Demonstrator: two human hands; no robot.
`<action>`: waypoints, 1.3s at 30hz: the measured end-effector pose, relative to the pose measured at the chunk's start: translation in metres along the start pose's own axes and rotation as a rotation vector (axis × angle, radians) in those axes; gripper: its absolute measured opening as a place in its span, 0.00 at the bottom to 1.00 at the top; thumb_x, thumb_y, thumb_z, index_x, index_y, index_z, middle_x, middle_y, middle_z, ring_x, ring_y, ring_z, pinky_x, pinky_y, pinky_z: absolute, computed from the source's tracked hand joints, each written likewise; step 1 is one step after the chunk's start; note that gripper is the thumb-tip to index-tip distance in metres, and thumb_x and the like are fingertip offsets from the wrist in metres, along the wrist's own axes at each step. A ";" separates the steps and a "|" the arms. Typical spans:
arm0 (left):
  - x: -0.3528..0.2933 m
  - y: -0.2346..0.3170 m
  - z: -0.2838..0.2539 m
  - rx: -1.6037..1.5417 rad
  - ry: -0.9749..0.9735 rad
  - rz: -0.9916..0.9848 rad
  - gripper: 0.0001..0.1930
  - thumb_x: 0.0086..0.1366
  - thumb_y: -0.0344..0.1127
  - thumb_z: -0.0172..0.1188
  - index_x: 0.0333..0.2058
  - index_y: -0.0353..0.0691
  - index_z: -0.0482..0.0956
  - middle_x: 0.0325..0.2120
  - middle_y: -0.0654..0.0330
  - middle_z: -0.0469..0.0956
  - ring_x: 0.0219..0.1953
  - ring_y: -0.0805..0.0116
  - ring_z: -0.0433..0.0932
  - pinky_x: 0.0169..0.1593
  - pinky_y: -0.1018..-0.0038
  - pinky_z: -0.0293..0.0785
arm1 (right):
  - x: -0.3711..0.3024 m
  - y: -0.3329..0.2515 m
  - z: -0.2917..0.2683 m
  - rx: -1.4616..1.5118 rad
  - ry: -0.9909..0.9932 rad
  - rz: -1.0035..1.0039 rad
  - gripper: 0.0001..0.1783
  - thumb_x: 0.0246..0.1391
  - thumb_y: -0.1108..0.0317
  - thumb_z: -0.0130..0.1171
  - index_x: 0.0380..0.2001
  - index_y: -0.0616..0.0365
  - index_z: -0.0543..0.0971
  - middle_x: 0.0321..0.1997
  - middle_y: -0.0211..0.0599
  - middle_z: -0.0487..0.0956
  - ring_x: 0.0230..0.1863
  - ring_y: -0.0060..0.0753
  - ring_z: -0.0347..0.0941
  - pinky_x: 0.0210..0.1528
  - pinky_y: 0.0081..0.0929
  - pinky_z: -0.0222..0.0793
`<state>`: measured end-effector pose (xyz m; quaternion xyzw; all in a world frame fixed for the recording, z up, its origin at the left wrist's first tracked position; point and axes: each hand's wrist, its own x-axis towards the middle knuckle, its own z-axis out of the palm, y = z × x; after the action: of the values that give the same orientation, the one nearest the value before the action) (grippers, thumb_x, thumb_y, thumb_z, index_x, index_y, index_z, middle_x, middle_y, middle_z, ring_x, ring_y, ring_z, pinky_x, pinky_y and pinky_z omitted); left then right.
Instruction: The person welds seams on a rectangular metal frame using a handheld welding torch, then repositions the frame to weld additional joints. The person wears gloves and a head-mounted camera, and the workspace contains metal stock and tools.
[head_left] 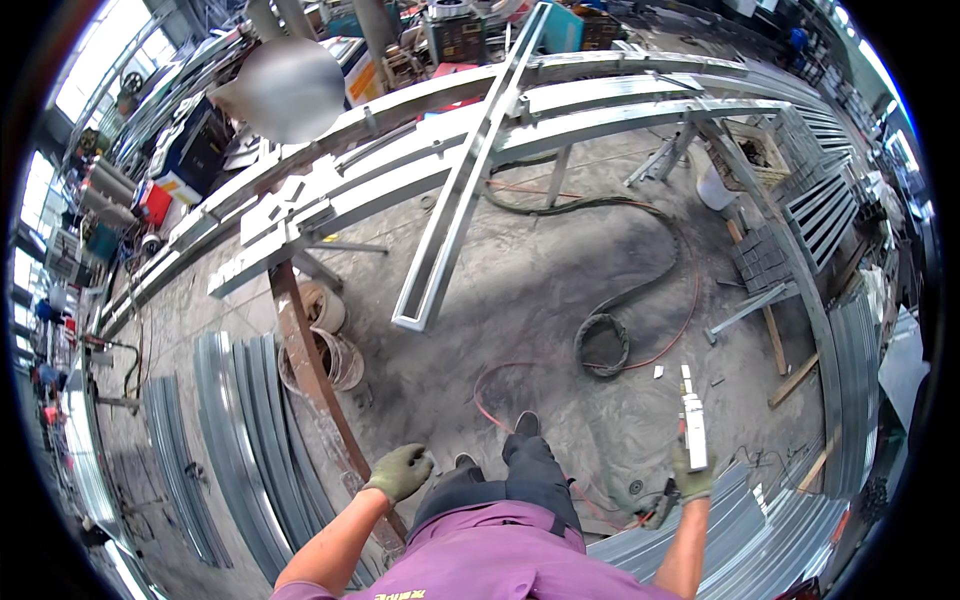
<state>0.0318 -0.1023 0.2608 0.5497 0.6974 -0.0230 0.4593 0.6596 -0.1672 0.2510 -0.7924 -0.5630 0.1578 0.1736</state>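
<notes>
Grey workshop floor point(520, 310) (smudged), metal profiles point(228, 420), gloved hands point(399, 474)

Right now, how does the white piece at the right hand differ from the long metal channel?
The white piece is short; the metal channel is far longer. The white piece seems held in the grip of the right hand, while the metal channel lies across the rails. Both are narrow and pale.
</notes>
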 end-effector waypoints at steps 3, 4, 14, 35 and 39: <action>-0.007 -0.003 -0.009 -0.024 0.078 -0.051 0.31 0.74 0.55 0.63 0.66 0.40 0.83 0.61 0.48 0.87 0.62 0.50 0.86 0.66 0.58 0.80 | 0.019 -0.029 0.033 0.302 -0.024 0.057 0.16 0.60 0.60 0.75 0.48 0.55 0.91 0.35 0.41 0.90 0.38 0.44 0.90 0.44 0.41 0.83; -0.008 -0.002 -0.011 -0.019 0.102 -0.064 0.31 0.74 0.55 0.64 0.66 0.41 0.83 0.60 0.48 0.87 0.61 0.51 0.86 0.65 0.58 0.80 | 0.027 -0.036 0.038 0.401 -0.054 0.120 0.15 0.59 0.61 0.77 0.46 0.55 0.90 0.33 0.40 0.90 0.35 0.44 0.89 0.42 0.41 0.83; 0.026 0.039 -0.021 -0.107 0.471 -0.033 0.31 0.71 0.50 0.68 0.65 0.36 0.82 0.57 0.44 0.87 0.55 0.48 0.89 0.63 0.56 0.82 | 0.128 -0.061 0.038 0.288 -0.238 -0.052 0.15 0.56 0.57 0.77 0.43 0.53 0.89 0.37 0.41 0.91 0.39 0.48 0.90 0.44 0.42 0.84; 0.437 0.272 -0.215 0.021 0.556 0.454 0.41 0.68 0.51 0.72 0.73 0.34 0.71 0.67 0.38 0.78 0.70 0.36 0.76 0.73 0.51 0.73 | 0.157 -0.119 0.074 0.161 -0.163 0.704 0.35 0.56 0.43 0.80 0.54 0.62 0.88 0.41 0.42 0.91 0.41 0.41 0.89 0.43 0.46 0.84; 0.463 0.318 -0.235 0.005 0.483 0.471 0.42 0.70 0.52 0.69 0.74 0.30 0.69 0.70 0.35 0.75 0.72 0.37 0.73 0.77 0.52 0.69 | 0.180 -0.124 0.070 0.230 -0.050 0.779 0.34 0.54 0.40 0.82 0.48 0.61 0.90 0.33 0.37 0.89 0.37 0.37 0.87 0.41 0.46 0.82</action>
<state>0.1498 0.4946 0.2380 0.6865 0.6399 0.2130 0.2720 0.5818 0.0478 0.2349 -0.9178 -0.2035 0.2927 0.1746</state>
